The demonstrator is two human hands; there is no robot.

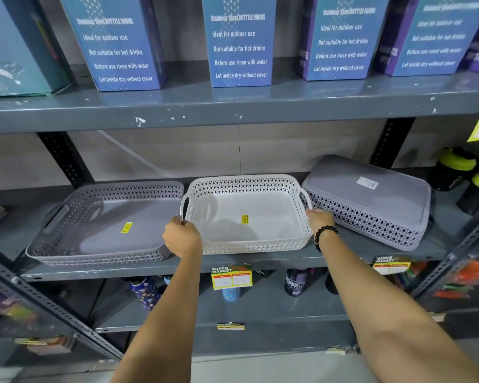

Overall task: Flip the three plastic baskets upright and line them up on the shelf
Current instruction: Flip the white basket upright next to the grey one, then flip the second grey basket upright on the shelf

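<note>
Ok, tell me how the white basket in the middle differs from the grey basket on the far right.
The white basket sits upright, open side up; the grey basket on the right lies upside down, base up. The white one carries a yellow sticker inside; the grey one has a white label on its base. The left hand and right hand grip the white basket's handles; the grey one is untouched. Both share the same diamond-lattice walls and shelf.

Grey lattice basket (105, 222): upright, left on shelf (260, 261), yellow sticker inside. White lattice basket (246, 214): upright, centre, yellow sticker inside, just beside the grey one. Grey lattice basket (368, 200): upside down, right, white label on base.
</note>
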